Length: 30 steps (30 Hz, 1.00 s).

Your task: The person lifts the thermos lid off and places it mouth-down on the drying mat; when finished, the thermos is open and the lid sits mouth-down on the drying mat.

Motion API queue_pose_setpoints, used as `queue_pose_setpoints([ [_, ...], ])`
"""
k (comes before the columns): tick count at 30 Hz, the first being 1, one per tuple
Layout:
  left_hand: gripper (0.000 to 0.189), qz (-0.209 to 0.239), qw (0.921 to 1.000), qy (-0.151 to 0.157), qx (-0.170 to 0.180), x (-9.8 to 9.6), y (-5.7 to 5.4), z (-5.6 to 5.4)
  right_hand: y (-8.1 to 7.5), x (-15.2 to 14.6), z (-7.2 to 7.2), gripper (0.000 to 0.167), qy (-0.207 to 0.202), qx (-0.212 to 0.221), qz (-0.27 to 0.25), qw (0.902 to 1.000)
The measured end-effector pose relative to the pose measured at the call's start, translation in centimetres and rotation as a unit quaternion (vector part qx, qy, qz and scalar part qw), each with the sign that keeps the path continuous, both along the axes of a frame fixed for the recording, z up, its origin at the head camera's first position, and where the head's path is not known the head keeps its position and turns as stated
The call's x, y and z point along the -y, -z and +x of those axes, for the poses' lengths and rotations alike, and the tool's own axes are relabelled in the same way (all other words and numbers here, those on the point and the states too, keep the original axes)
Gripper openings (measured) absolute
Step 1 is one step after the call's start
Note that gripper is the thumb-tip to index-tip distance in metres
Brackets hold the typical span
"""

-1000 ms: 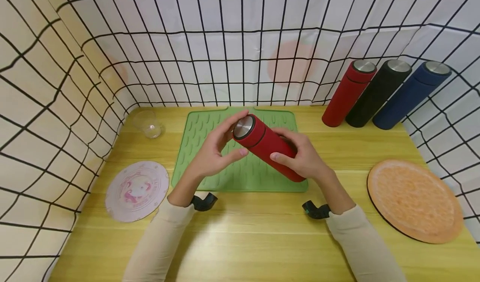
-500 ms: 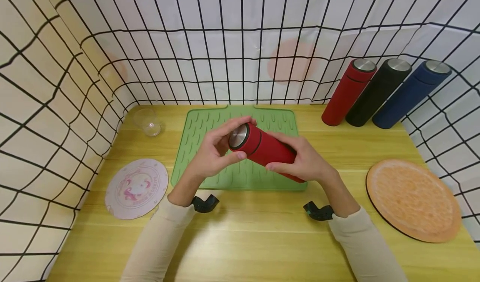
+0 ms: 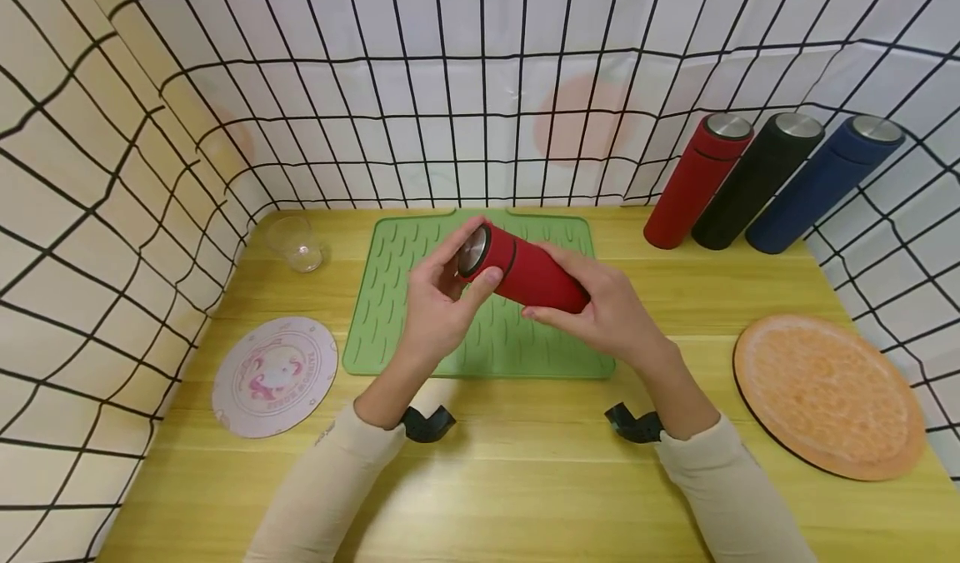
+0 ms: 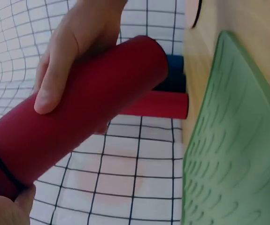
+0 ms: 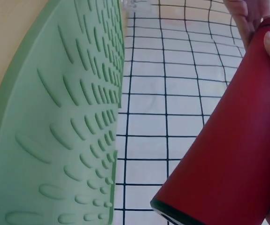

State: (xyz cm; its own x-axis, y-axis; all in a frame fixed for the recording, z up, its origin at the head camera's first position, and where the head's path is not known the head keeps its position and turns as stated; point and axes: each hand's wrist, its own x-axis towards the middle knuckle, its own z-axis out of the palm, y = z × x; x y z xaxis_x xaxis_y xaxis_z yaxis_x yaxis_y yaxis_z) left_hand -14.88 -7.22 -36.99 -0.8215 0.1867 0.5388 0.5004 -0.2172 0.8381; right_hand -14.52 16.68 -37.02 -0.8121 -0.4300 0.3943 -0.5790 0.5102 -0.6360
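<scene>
A red thermos flask [image 3: 536,276] with a steel-topped lid [image 3: 473,251] is held tilted above a green ridged mat [image 3: 487,342]. My left hand [image 3: 442,305] grips the lid end, thumb on the near side and fingers over the far side. Around the lower body, my right hand [image 3: 600,301] holds the flask, thumb below and fingers behind. In the left wrist view the right hand [image 4: 73,51] wraps the flask body [image 4: 92,98], its base free of the mat. The right wrist view shows the flask's base [image 5: 172,213] beside the mat [image 5: 41,122].
Red [image 3: 693,184], black [image 3: 753,184] and blue [image 3: 821,184] flasks stand at the back right. An orange round board [image 3: 828,396] lies at the right. A pink-printed round mat [image 3: 255,409] lies at the left, with a small clear glass [image 3: 303,255] behind it. Wire grids [image 3: 487,88] line the walls.
The left hand has turned and shifted, its wrist moving right and its thumb rising along the flask's neck. The flask's lid end dipped, then rose, and its base end has moved up.
</scene>
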Motion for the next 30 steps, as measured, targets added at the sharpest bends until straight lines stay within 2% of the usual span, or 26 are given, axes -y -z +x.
queue_pose_setpoints([
  [2, 0.079, 0.001, 0.9999, 0.008, 0.011, 0.2, 0.1, -0.1, 0.0, 0.0, 0.1, 0.077, 0.002, -0.011, 0.004, 0.9999],
  [5, 0.08, -0.014, 0.9971, 0.074, -0.012, 1.2, 0.2, -0.7, -0.1, -0.1, 0.2, 0.075, -0.025, 0.006, -0.004, 0.9997],
  [9, 0.073, -0.043, 0.9824, 0.171, -0.061, 2.6, 0.2, -1.2, -0.2, -0.1, 0.4, 0.07, -0.071, 0.059, -0.026, 0.9954],
  [12, 0.069, -0.045, 0.9764, 0.199, -0.07, 3.2, -0.1, -1.4, -0.3, -0.1, 0.5, 0.071, -0.084, 0.098, -0.046, 0.9905],
  [16, 0.073, -0.038, 0.9793, 0.19, -0.061, 3.1, -0.3, -1.6, -0.5, -0.1, 0.5, 0.075, -0.075, 0.108, -0.057, 0.9896],
  [22, 0.079, -0.013, 0.9884, 0.143, -0.05, 2.4, 0.2, -1.7, -0.5, -0.1, 0.4, 0.078, -0.046, 0.063, -0.053, 0.9955],
  [26, 0.08, 0.01, 0.9966, 0.081, -0.009, 1.7, 0.8, -1.6, -0.1, 0.1, 0.3, 0.079, -0.001, -0.015, -0.016, 0.9998],
  [30, 0.074, 0.02, 0.9984, 0.014, 0.05, 1.1, 0.9, -1.3, 0.1, 0.3, 0.0, 0.08, 0.048, -0.122, 0.048, 0.9902],
])
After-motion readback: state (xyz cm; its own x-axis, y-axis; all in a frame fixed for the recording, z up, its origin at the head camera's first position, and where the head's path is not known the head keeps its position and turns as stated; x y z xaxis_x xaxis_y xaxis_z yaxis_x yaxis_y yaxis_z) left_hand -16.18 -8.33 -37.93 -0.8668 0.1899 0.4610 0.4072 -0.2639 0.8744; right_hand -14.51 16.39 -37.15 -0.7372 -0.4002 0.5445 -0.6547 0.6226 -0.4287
